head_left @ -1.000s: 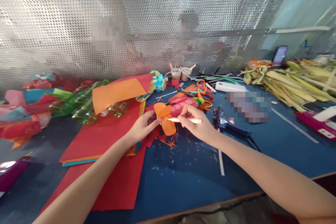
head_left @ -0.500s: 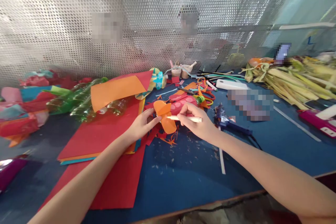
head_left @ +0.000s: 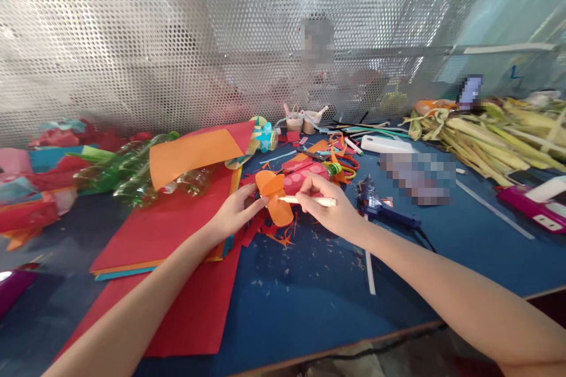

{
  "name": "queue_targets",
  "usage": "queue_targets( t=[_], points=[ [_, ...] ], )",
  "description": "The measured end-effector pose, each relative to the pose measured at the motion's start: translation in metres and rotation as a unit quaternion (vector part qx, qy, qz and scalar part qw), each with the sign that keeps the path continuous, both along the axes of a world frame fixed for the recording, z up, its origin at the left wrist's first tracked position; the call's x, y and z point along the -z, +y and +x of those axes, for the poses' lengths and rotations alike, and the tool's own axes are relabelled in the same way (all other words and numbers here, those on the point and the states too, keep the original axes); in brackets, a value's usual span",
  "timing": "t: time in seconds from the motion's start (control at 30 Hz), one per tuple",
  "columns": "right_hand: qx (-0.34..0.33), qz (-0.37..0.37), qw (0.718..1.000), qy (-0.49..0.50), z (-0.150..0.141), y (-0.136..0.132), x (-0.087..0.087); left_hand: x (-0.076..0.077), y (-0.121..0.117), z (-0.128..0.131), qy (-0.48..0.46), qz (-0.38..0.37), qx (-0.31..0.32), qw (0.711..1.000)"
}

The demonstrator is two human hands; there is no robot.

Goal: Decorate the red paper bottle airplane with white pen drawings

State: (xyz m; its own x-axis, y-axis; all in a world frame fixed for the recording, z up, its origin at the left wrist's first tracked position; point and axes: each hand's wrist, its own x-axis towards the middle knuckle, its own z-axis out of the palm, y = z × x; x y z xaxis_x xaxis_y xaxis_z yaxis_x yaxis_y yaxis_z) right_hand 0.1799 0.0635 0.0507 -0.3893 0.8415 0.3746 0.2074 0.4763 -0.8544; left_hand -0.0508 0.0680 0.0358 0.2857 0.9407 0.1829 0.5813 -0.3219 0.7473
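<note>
Between the thumb and fingers of my left hand is an orange paper cutout with rounded lobes. My right hand grips a slim white marker like a pen, its tip at the middle of the cutout. Just behind the hands lies a pink-red wrapped bottle with lighter spots and a green neck. Orange and red paper scraps are scattered beneath the cutout. To the right of my right hand rests a blue glue gun with a cord.
Stacked red paper sheets lie at left, with an orange sheet and green plastic bottles on top and beside them. Small cups stand at the back before a perforated metal screen. Dried husks fill the right rear.
The view has shifted slightly, so the scene sits a little further left. Both hands keep their hold on the cutout and marker, with the marker tip still at the paper.
</note>
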Motion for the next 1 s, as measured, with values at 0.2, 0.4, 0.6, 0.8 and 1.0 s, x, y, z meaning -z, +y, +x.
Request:
queue_targets(
  t=[0.2, 0.4, 0.6, 0.8, 1.0],
  points=[
    [-0.006, -0.004, 1.000, 0.000, -0.0007, -0.0006, 0.0003, 0.0002, -0.0003, 0.0001, 0.000, 0.000, 0.000, 1.000],
    [0.001, -0.002, 1.000, 0.012, -0.0012, 0.0011, 0.0016, 0.0012, 0.0004, -0.0008, -0.005, -0.004, -0.001, 1.000],
    [0.008, 0.023, 0.998, 0.055, -0.0003, -0.0024, -0.0026, 0.0007, -0.0002, -0.0004, 0.004, -0.007, -0.011, 1.000],
    [-0.019, 0.008, 0.998, 0.054, -0.0012, -0.0053, -0.0017, -0.0004, -0.0007, 0.0002, 0.006, -0.009, -0.009, 1.000],
    [-0.048, 0.025, 0.998, 0.013, -0.0009, -0.0084, -0.0019, -0.0031, -0.0023, 0.0015, 0.005, 0.000, -0.007, 1.000]
  ],
)
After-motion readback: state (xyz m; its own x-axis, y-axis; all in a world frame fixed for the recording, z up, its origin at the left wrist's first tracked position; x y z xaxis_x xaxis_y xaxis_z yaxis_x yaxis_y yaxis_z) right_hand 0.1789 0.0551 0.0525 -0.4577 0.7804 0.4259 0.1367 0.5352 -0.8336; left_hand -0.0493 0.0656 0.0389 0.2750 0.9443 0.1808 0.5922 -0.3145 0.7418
